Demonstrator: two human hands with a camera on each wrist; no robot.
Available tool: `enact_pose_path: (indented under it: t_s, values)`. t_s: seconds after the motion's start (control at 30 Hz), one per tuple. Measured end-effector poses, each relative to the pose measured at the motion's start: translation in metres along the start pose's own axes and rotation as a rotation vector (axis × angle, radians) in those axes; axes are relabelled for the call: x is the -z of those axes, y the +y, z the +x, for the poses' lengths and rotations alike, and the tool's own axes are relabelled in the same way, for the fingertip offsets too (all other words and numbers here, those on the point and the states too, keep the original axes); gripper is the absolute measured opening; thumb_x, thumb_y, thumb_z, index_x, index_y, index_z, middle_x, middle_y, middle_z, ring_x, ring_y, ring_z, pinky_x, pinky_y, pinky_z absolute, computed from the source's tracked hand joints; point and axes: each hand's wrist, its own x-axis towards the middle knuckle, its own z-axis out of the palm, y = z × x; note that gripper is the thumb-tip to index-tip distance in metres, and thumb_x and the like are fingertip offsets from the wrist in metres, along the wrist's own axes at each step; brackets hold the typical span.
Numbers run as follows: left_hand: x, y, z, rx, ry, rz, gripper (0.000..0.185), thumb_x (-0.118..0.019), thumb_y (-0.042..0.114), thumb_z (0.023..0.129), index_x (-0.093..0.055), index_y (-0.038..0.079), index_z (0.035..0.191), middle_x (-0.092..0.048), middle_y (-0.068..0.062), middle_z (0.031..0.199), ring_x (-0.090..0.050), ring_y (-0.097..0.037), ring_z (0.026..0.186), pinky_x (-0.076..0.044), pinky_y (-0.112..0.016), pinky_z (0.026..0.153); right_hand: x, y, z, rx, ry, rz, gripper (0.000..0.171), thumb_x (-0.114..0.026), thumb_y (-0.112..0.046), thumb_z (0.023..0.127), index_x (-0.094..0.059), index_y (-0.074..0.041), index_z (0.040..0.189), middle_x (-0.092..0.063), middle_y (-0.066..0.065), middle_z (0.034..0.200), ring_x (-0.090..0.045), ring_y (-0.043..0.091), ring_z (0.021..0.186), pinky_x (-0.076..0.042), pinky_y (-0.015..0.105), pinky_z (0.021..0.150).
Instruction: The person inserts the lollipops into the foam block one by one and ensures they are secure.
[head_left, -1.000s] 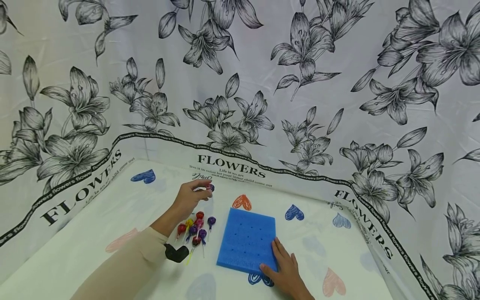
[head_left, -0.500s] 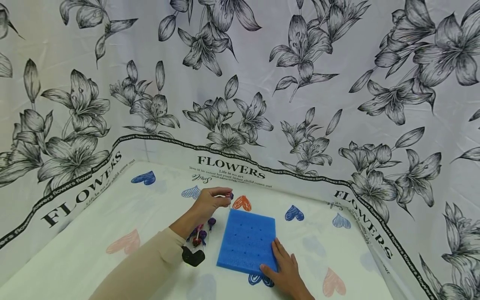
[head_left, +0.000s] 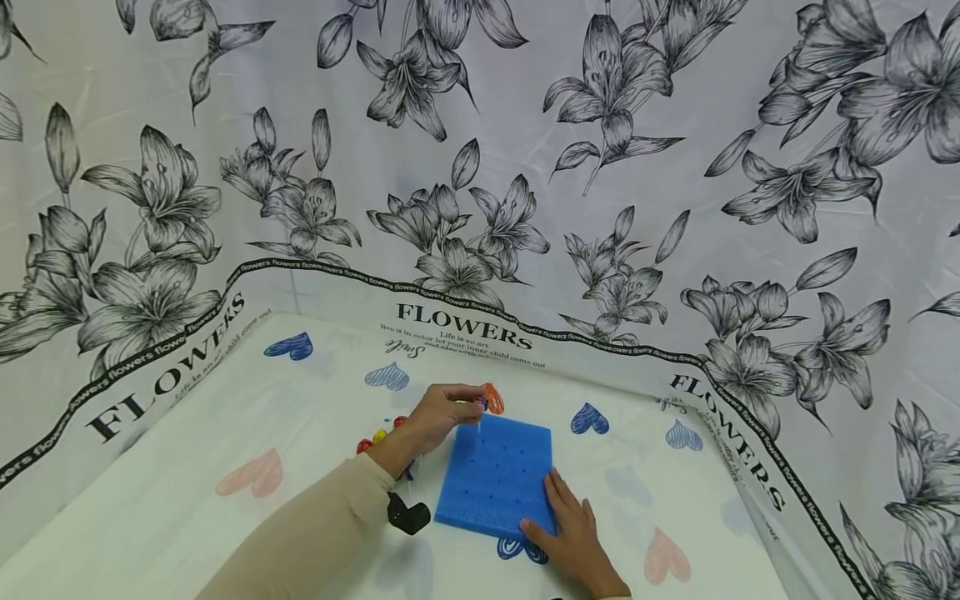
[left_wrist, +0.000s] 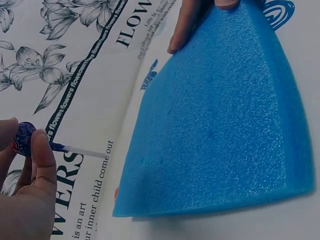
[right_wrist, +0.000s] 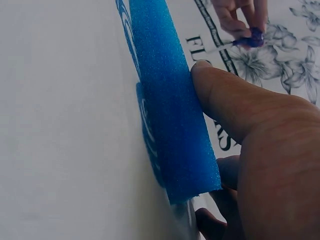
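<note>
A blue foam block (head_left: 497, 477) with small holes lies flat on the white heart-print cloth. My left hand (head_left: 442, 410) pinches a purple-wrapped lollipop (left_wrist: 24, 138) by its head, the white stick (left_wrist: 82, 151) pointing toward the block's far left corner. The same lollipop (right_wrist: 254, 38) shows in the right wrist view beyond the foam block (right_wrist: 170, 110). My right hand (head_left: 572, 529) rests flat on the block's near right corner, fingers straight, thumb along its edge (right_wrist: 235, 105). Several more lollipops (head_left: 378, 437) lie on the cloth left of the block, partly hidden by my left arm.
A flower-print cloth (head_left: 480, 167) forms a wall behind and at both sides, with a black "FLOWERS" band (head_left: 465, 325) at its foot. A black wrist-camera mount (head_left: 407, 514) sits under my left sleeve. Bare cloth (head_left: 187, 500) stretches to the left and right of the block.
My left hand has carried the purple lollipop from the pile rightward to the block's far left corner. The right hand has stayed on the block.
</note>
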Motion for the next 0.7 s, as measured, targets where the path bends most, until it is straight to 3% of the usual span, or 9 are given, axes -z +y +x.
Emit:
enact_pose_path:
  t_s: [0.23,0.43,0.7]
  values:
    - [-0.004,-0.009,0.002,0.056,0.021,0.053,0.031,-0.067,0.004,0.09,-0.067,0.003,0.12,-0.058,-0.014,0.119,-0.065,-0.03,0.096,-0.049,-0.041,0.09,0.0,-0.002,0.001,-0.008,-0.005,0.004,0.098,-0.054,-0.07,0.082,-0.03,-0.003,0.15,-0.022,0.013,0.157,-0.018,0.04,0.141,-0.002,0.066,0.106]
    - [-0.006,-0.016,0.006,0.058,0.02,0.075,0.028,-0.069,0.005,0.089,-0.069,0.004,0.117,-0.061,-0.012,0.111,-0.067,-0.024,0.091,-0.05,-0.039,0.088,0.001,-0.004,0.0,-0.006,-0.008,0.011,0.097,-0.055,-0.068,0.083,-0.03,-0.003,0.15,-0.022,0.013,0.157,-0.018,0.04,0.141,-0.002,0.066,0.106]
    - [-0.007,-0.018,0.007,0.052,0.018,0.107,0.028,-0.068,0.005,0.089,-0.069,0.005,0.118,-0.065,-0.01,0.106,-0.066,-0.03,0.096,-0.05,-0.039,0.088,0.003,-0.004,0.0,-0.007,-0.004,-0.003,0.097,-0.055,-0.068,0.083,-0.03,-0.003,0.15,-0.022,0.013,0.156,-0.019,0.039,0.141,-0.003,0.066,0.106]
